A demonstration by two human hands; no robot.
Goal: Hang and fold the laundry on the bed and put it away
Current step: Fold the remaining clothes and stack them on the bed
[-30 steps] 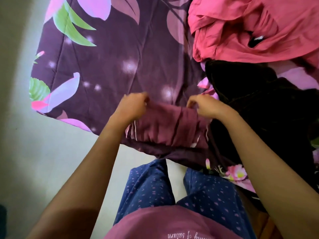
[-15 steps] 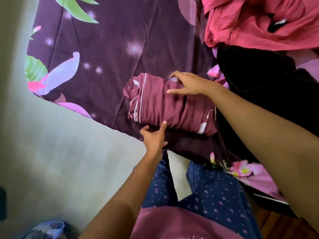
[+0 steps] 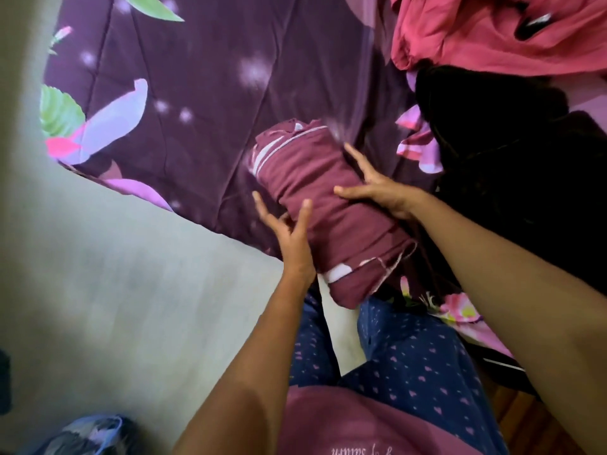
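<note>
The bed fills the upper part of the view, under a dark purple cover printed with pink, lilac and green leaves. Its edge runs on a slant from the left side down toward the middle. A pale floor lies below that edge.

A black garment is heaped on the bed's right side. A pink garment lies crumpled beyond it, at the top right, and the two touch.

The task's thing, a maroon bundle of folded cloth with white trim, lies at the bed's near edge, just left of the black garment. It is set on a slant, with its trimmed end up and left. Its other end reaches down and right, past the bed's edge and over the person's blue trousers. Whether it rests fully on the cover or is partly lifted cannot be told.

Both hands are on the bundle at mid-length, one on each side.

- The left hand is against the near left flank. Its fingers are straight and spread along the side next to the cover, and the thumb lies across the top of the cloth.
- The right hand is against the far right flank. Its fingers are straight and splayed along the side facing the black garment, and the thumb points across the top toward the left hand.

Neither hand curls round the cloth. The bundle sits between the two flat palms.

A blurred bluish bag lies on the floor at the lower left corner.
</note>
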